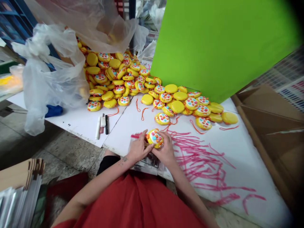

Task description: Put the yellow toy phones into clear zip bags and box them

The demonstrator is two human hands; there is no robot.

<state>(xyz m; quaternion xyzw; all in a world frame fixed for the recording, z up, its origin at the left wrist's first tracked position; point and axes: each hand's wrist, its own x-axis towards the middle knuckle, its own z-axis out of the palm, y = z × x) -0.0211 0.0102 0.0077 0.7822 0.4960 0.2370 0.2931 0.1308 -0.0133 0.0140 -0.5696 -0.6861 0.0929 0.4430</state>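
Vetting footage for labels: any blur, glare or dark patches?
Head view: upper right corner goes black, the green board's edge blurring into it; white crate at right looks smeared; held toy reads fairly clearly; no strong glare on the table.

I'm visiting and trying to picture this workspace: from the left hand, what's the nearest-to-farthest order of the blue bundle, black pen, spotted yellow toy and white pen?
From the left hand:
1. Spotted yellow toy, held with the right hand.
2. Black pen, to the left.
3. White pen, further left.
4. Blue bundle, far left.
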